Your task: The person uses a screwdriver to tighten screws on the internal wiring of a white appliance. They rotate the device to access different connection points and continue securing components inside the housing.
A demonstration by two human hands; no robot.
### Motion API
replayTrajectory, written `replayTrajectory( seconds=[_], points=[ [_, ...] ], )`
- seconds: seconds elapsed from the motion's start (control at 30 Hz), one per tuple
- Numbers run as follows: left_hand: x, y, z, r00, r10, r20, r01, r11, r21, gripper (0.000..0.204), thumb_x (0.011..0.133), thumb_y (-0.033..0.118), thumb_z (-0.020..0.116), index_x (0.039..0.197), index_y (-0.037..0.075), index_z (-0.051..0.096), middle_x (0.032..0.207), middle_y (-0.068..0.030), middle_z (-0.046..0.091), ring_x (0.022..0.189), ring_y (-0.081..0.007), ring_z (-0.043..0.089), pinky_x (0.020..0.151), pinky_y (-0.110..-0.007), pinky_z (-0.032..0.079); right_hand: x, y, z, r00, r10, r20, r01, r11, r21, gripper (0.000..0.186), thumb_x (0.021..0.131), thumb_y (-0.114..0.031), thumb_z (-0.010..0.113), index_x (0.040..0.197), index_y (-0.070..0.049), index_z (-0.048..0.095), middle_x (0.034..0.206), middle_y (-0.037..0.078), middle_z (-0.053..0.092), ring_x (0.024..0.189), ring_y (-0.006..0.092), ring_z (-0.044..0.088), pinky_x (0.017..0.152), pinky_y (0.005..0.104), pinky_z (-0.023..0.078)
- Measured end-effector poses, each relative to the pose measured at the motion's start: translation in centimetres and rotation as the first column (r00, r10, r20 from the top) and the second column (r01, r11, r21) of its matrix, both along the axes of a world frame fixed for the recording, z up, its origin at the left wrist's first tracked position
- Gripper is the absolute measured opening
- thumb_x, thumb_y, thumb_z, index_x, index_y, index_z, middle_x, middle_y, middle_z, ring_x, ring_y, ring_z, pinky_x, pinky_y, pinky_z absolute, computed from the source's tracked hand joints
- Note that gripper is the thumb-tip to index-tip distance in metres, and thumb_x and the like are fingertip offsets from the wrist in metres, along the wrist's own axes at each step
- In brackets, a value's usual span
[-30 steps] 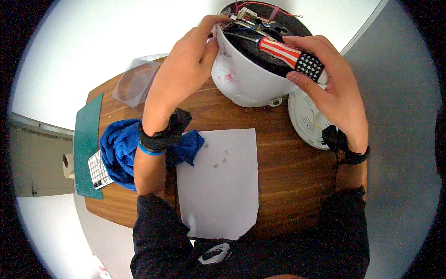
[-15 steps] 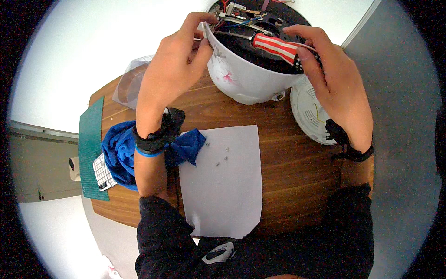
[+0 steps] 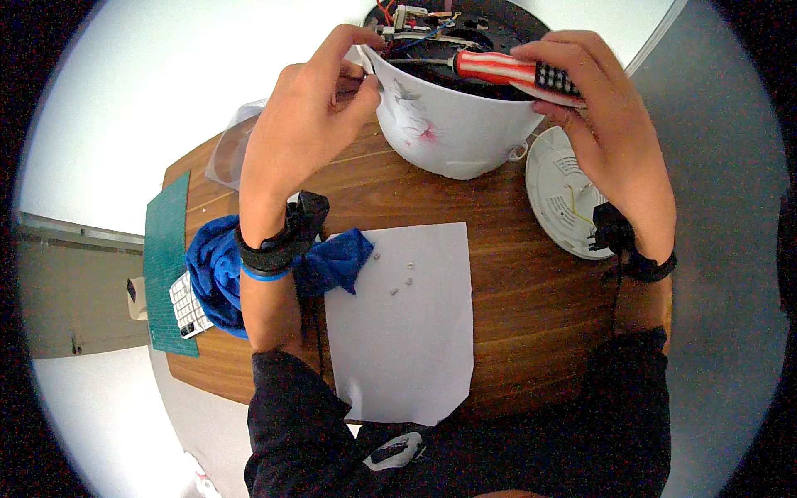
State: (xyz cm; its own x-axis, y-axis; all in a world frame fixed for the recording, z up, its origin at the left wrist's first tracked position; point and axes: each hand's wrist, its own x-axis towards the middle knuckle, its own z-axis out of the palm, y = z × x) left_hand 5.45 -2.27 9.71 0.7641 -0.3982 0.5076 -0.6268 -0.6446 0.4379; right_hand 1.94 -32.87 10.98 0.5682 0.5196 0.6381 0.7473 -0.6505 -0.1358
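Screwdriver (image 3: 496,66), lying more level than before, right hand (image 3: 613,112) curled round handle, left hand (image 3: 305,112) gripping white housing (image 3: 465,133) rim

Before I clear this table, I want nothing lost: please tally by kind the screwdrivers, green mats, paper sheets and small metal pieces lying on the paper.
Screwdriver: 1
Green mat: 1
Paper sheet: 1
Small metal pieces: 4
Total: 7

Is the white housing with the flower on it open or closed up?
Open: no cover sits over the upper end of the white housing, leaving its inner parts exposed.
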Motion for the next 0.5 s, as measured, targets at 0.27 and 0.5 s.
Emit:
replayTrajectory(
  seconds=[0.27, 0.5],
  points=[
    [-0.2, -0.1, 0.0, 1.0, 0.016, 0.026, -0.017, 1.0, 0.019, 0.032, 0.096, 0.009, 0.067, 0.128, 0.008, 0.061, 0.08, -0.0187, 0.073, 0.073, -0.0309, 0.076, 0.068, -0.039, 0.058, -1.1, 0.1, 0.2, 0.981, -0.017, -0.192, 0.035, 0.995, 0.092, 0.034, 0.105, -0.006, 0.06, 0.138, -0.004, 0.06, 0.129, 0.017, 0.065, 0.117, 0.03, 0.067, 0.1, 0.0376, 0.053],
    [-0.3, -0.8, -0.1, 1.0, -0.003, 0.028, 0.003, 1.0, 0.005, 0.032, 0.096, 0.008, 0.066, 0.128, 0.008, 0.061, 0.085, -0.0216, 0.075, 0.082, -0.034, 0.079, 0.074, -0.041, 0.06, -1.5, -0.6, 0.7, 0.978, -0.124, -0.17, 0.125, 0.992, -0.008, 0.028, 0.11, -0.012, 0.054, 0.135, -0.003, 0.062, 0.117, 0.018, 0.069, 0.109, 0.0333, 0.068, 0.096, 0.0368, 0.052]
  ],
)
